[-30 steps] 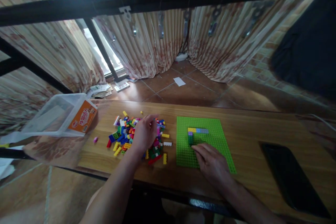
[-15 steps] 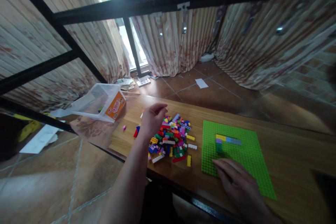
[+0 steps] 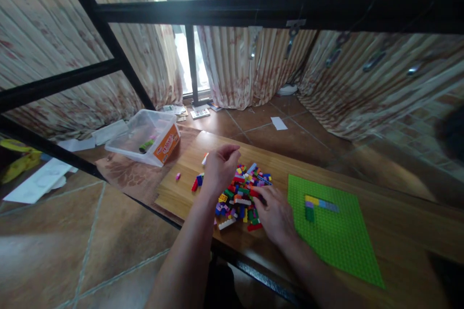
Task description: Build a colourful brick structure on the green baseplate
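Note:
A heap of mixed toy building bricks [image 3: 242, 201] lies on the wooden table. Above its left side is my left hand [image 3: 222, 166], fingers curled in; whatever they may hold is hidden. My right hand [image 3: 274, 215] reaches into the heap's right side, thumb and fingertips closed around a red brick [image 3: 254, 193]. Right of that hand lies a green studded baseplate [image 3: 340, 241]. On it, yellow, blue and grey bricks [image 3: 322, 203] form a row, with a purple and a dark green brick [image 3: 309, 214] running down from its left end.
A clear plastic box [image 3: 134, 147] with an orange label stands at the table's left end, a few items inside. One pink brick [image 3: 178, 176] lies apart on the wood. A black metal rail [image 3: 232, 12] with hanging clips crosses above, before striped curtains [image 3: 232, 67].
My right hand has moved left from the baseplate to the brick heap and closed on a red brick. My left hand stays curled over the heap. The camera view has shifted.

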The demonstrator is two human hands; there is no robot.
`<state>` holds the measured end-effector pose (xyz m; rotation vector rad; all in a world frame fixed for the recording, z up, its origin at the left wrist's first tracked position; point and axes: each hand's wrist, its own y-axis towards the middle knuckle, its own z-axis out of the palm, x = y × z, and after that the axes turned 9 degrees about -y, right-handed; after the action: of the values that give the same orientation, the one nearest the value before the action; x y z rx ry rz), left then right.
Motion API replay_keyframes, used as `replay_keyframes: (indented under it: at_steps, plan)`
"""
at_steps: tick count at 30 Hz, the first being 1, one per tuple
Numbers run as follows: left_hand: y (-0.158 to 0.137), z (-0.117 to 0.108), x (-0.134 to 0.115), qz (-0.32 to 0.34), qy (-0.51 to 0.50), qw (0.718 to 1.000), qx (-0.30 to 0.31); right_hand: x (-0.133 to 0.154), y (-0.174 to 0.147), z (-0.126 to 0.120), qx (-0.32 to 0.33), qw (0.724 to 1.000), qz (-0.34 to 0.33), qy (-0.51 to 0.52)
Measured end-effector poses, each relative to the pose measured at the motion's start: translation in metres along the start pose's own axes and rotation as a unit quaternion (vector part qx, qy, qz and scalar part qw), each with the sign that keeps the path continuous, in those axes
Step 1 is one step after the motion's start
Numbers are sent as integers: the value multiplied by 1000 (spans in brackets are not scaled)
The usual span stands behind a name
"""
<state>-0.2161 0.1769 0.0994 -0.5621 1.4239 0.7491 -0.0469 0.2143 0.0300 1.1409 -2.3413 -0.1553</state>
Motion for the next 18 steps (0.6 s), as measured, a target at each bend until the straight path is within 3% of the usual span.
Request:
replay_keyframes:
  at_steps: [5, 11, 18]
  plan:
    - [-1, 0, 0, -2, 6, 1000, 17, 5, -12, 2, -32, 999, 1, 38]
    - [-5, 8, -2, -18, 5, 998, 61, 12, -42, -17, -53, 987, 58, 141]
    - [-11, 14, 1, 5, 70, 989, 128, 4, -81, -24, -61, 979, 107, 162]
